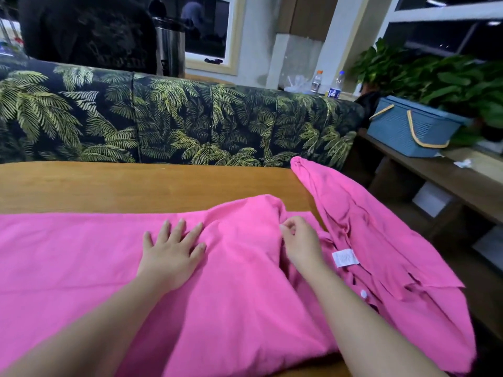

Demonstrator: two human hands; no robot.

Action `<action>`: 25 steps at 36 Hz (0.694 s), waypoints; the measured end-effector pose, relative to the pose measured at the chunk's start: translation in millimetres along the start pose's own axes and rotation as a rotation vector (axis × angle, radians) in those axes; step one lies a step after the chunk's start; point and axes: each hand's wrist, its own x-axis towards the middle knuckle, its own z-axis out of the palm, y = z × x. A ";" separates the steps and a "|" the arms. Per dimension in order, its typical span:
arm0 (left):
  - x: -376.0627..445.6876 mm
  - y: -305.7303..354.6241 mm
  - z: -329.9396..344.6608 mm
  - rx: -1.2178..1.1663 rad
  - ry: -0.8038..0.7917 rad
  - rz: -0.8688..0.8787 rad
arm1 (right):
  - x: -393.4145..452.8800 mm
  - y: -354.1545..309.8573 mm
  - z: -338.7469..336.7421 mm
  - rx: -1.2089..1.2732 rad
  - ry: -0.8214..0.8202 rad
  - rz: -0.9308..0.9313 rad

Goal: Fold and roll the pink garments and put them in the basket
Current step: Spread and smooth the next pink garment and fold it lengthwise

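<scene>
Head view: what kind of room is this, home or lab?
Probably a home living room or lounge. A palm-print sofa stands behind the wooden table, leafy houseplants line the window, and a blue basket sits on a low wooden shelf.

The pink garment [245, 281] is soft matt cloth, creased, with a white paper-like label [345, 257] (print too blurred to read). The table [136, 186] is smooth wood with a faint sheen; the basket [408, 129] looks like ribbed blue plastic.
</scene>
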 end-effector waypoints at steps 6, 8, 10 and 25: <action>-0.9 -0.5 -0.6 -0.023 0.010 0.007 | 18.2 23.3 -49.5 -0.013 0.167 0.064; -1.5 -0.3 -1.0 -0.032 0.013 0.006 | 23.1 30.9 -56.7 -0.058 0.162 0.091; -0.9 0.1 -1.5 -0.041 0.017 0.004 | 24.7 35.5 -59.9 -0.088 0.111 0.109; 34.9 27.0 -10.0 -0.145 0.039 0.019 | 27.3 51.6 -45.7 -0.358 0.159 -0.053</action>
